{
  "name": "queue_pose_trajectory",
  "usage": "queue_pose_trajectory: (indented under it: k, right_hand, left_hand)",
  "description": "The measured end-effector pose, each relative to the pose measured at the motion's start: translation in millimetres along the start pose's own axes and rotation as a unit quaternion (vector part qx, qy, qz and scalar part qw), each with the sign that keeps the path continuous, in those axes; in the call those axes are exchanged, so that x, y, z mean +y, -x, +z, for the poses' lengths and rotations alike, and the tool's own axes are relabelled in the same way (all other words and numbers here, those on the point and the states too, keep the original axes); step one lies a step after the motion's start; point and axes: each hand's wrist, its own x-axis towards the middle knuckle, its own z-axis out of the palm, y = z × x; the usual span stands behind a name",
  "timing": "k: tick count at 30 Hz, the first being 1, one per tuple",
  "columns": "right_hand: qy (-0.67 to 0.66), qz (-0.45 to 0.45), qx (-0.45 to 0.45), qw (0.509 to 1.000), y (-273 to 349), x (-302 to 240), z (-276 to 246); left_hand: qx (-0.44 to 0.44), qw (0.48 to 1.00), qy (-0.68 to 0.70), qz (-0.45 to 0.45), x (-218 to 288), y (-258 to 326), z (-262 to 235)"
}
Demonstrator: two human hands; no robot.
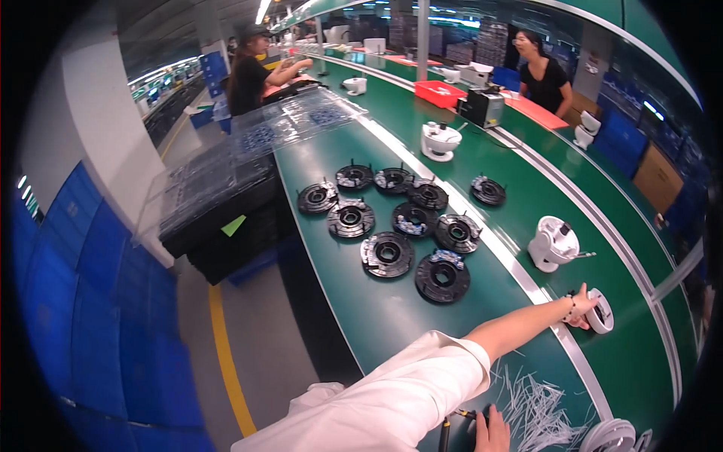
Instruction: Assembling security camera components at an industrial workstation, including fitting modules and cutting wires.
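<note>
My left arm, in a white sleeve, stretches across to the right. At its end my left hand point(578, 309) is closed on the near side of a white oval plastic ring point(600, 310) standing on the green belt. My right hand point(493, 433) shows only partly at the lower edge, its visible fingers stretched out. Close beside these fingers is a pair of cutters point(444, 433) with dark and yellow handles; one handle runs up to the hand. Cut white plastic strips point(535, 410) lie scattered to the right of this hand.
Several round black bases point(387, 255) with wiring stand on the green table. White toilet-shaped units point(553, 242) sit along the belt beyond the metal rail. White parts point(608, 435) are at the lower right. Plastic-covered black stacks point(218, 196) stand left; two co-workers are farther off.
</note>
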Motion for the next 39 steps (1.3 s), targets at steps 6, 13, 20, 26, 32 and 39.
queue_pose_trajectory:
  k: [6, 13, 20, 26, 32, 39]
  right_hand:
    - [0.051, 0.057, 0.008, 0.997, 5, 11, -10]
    - [0.042, 0.06, 0.017, 0.997, 3, 5, -10]
    - [0.032, 0.081, 0.042, 0.995, 1, 10, -4]
    - [0.02, 0.088, 0.115, 0.989, -2, 18, 2]
    - [-0.13, 0.046, 0.278, 0.951, 3, 40, 10]
    - [-0.854, -0.093, 0.147, 0.491, 11, 79, 13]
  left_hand:
    - [0.143, 0.79, -0.502, 0.323, 34, 108, 21]
    - [0.385, 0.619, -0.424, 0.537, 63, 152, -44]
    - [0.285, 0.778, -0.385, 0.407, 30, 109, -73]
    - [0.285, 0.81, -0.359, 0.367, 25, 89, -73]
    - [0.271, 0.815, -0.4, 0.319, 26, 89, -51]
    - [0.232, 0.839, -0.288, 0.4, 16, 54, -39]
